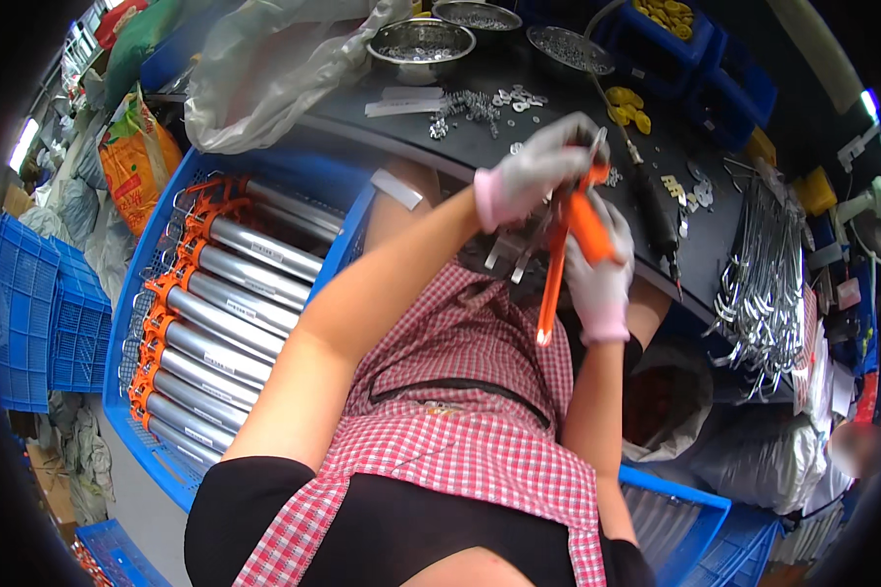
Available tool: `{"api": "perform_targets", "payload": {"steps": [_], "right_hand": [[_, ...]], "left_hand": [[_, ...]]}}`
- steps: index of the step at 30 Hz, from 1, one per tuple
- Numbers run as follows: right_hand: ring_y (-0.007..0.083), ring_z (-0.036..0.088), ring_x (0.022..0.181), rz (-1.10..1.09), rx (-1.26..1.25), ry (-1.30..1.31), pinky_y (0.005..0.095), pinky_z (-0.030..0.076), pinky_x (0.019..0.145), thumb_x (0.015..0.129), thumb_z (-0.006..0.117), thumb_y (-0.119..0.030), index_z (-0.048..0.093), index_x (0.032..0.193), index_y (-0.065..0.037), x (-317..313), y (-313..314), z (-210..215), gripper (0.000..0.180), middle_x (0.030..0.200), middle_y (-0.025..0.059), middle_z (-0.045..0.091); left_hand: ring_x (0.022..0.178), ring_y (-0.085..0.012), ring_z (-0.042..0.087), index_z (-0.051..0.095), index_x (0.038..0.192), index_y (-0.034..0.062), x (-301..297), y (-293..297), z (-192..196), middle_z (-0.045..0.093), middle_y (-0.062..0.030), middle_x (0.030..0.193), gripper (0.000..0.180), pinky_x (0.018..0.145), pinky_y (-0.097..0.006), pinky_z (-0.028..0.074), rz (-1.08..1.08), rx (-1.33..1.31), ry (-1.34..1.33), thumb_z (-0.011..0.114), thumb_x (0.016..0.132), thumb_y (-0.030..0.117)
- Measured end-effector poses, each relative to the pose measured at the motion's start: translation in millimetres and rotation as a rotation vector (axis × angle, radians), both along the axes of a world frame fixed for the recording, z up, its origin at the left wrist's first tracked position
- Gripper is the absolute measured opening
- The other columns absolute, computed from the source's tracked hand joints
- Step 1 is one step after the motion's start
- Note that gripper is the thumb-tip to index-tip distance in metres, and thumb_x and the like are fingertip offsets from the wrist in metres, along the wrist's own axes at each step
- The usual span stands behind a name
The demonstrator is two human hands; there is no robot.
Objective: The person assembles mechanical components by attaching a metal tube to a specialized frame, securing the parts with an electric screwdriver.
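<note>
Both my hands wear pale knit gloves and meet over the front edge of a dark workbench (519, 137). My right hand (597, 269) grips a long orange plastic part (563, 259) that hangs downward. My left hand (538, 171) is closed on the top end of that part, where a small metal piece sticks out. Loose washers and screws (485, 103) lie on the bench just beyond my hands.
A blue crate (152, 293) at my left holds several silver tubes with orange end caps. Metal bowls (423, 44) of small hardware stand at the back. Bundled wire hooks (759, 284) hang at the right. Yellow parts (628, 106) and blue bins (685, 49) sit beyond.
</note>
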State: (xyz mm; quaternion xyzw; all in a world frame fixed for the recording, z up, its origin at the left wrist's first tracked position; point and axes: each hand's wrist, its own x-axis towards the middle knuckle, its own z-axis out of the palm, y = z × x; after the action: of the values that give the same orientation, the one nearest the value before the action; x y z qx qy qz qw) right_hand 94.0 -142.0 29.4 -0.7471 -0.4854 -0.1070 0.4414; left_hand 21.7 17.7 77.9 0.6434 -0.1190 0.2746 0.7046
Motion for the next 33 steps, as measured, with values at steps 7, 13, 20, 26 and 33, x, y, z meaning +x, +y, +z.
{"api": "perform_targets", "payload": {"steps": [7,13,20,26,33], "right_hand": [[0.0206,0.055,0.106,-0.149,0.167,0.491,0.0311,0.042,0.094,0.088,0.052,-0.003,0.057,0.116,0.001,34.0,-41.9,-9.0,0.029,0.114,0.0114,0.056],[0.0222,0.055,0.099,0.147,0.176,0.452,0.0320,0.045,0.088,0.080,0.051,0.004,0.056,0.115,0.002,-16.7,-10.9,-6.2,0.035,0.106,0.0134,0.055],[0.0278,0.056,0.097,0.179,0.122,0.417,0.0357,0.046,0.085,0.077,0.056,0.004,0.058,0.113,-0.001,-15.5,-15.6,-37.3,0.036,0.107,0.0164,0.056],[0.0289,0.060,0.084,0.101,-0.017,0.323,0.0357,0.048,0.078,0.074,0.053,0.009,0.063,0.096,-0.001,13.5,-48.8,-14.4,0.026,0.092,0.0143,0.063],[0.0274,0.061,0.077,0.743,-0.134,0.389,0.0365,0.050,0.072,0.079,0.057,0.002,0.059,0.115,-0.001,-7.5,-17.9,-2.6,0.036,0.095,0.0142,0.062]], "left_hand": [[0.098,-0.0254,0.057,0.055,0.107,0.0001,-18.3,0.9,-26.5,0.057,-0.0142,0.109,0.028,0.088,-0.036,0.046,0.291,0.557,0.285,0.044,0.081,0.002],[0.128,-0.0343,0.041,0.055,0.105,0.0077,-26.7,2.4,-45.9,0.055,-0.0097,0.128,0.023,0.107,-0.049,0.028,0.469,0.765,0.359,0.052,0.082,0.010],[0.111,-0.0336,0.054,0.059,0.086,0.0060,-25.0,4.4,-48.8,0.061,-0.0119,0.114,0.010,0.097,-0.045,0.040,0.469,0.740,0.365,0.059,0.081,0.014],[0.096,-0.0294,0.061,0.062,0.105,0.0019,7.4,74.5,9.3,0.063,-0.0134,0.105,0.020,0.083,-0.033,0.047,0.769,0.434,0.400,0.055,0.089,0.012],[0.101,-0.0321,0.062,0.064,0.109,0.0040,192.5,251.5,41.0,0.066,-0.0177,0.105,0.031,0.088,-0.037,0.047,0.915,0.646,0.450,0.054,0.085,0.019]]}}
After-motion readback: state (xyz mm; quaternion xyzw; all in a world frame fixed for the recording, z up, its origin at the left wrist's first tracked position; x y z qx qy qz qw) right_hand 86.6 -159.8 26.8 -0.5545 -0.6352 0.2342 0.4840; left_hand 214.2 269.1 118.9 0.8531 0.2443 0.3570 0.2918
